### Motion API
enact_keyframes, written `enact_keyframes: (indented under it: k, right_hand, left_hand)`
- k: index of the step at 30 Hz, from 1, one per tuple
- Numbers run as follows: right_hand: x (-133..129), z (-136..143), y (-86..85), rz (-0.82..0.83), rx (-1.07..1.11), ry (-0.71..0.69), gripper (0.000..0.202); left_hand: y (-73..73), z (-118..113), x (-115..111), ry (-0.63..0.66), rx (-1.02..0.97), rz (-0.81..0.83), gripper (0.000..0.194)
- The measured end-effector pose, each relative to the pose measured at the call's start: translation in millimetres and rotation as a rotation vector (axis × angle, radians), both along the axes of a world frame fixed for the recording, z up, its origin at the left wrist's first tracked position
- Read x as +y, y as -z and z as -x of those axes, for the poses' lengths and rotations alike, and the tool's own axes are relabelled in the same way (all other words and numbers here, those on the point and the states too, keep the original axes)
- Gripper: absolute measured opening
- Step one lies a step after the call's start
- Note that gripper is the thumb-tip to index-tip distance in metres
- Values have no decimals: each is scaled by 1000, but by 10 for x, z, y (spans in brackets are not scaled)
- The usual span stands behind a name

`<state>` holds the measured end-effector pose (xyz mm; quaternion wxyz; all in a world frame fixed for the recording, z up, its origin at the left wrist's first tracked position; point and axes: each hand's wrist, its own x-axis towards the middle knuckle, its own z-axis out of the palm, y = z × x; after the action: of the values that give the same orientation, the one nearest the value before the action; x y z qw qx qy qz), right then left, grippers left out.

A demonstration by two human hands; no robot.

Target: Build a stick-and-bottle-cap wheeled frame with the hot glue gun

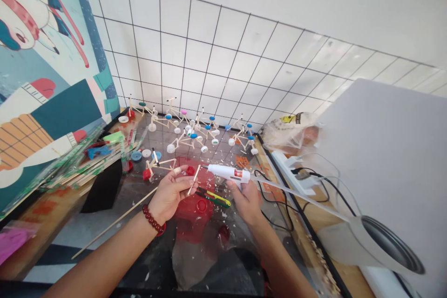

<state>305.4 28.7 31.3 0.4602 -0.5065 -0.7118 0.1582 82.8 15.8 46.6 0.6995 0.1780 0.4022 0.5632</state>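
Note:
Between thumb and fingers, my left hand point(176, 190) pinches a short pale wooden stick point(194, 179), tilted upward. My right hand point(246, 198) is wrapped round a white hot glue gun point(228, 172), its nozzle pointing left close to the stick's upper end; whether they touch I cannot tell. A long glue stick point(296, 192) trails from the gun's back. Below the gun lies a yellow-green and black cutter point(213, 196). A red bottle cap point(190, 171) is just behind my left fingers. Left of them stands a small stick frame point(156, 167) with a red cap wheel.
Several small stick bicycles with cap wheels point(193, 136) stand at the back by the wire grid point(216, 51). Bundled wooden sticks point(94, 167) lie left, a long stick point(115, 223) nearer. A power strip point(295, 172), black cables point(279, 214) and a grey-white cylinder point(370, 242) are right.

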Motion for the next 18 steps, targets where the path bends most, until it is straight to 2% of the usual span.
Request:
enact_keyframes:
  k: [6, 12, 18]
  right_hand:
    - [-11, 13, -43, -18, 7, -27, 28]
    - [-7, 0, -7, 1, 1, -16, 29]
    - [-11, 7, -28, -10, 29, -12, 27]
  left_hand:
    - [17, -1, -9, 22, 5, -3, 60]
    - [9, 0, -7, -3, -27, -22, 63]
    - [45, -11, -8, -7, 28, -59, 70]
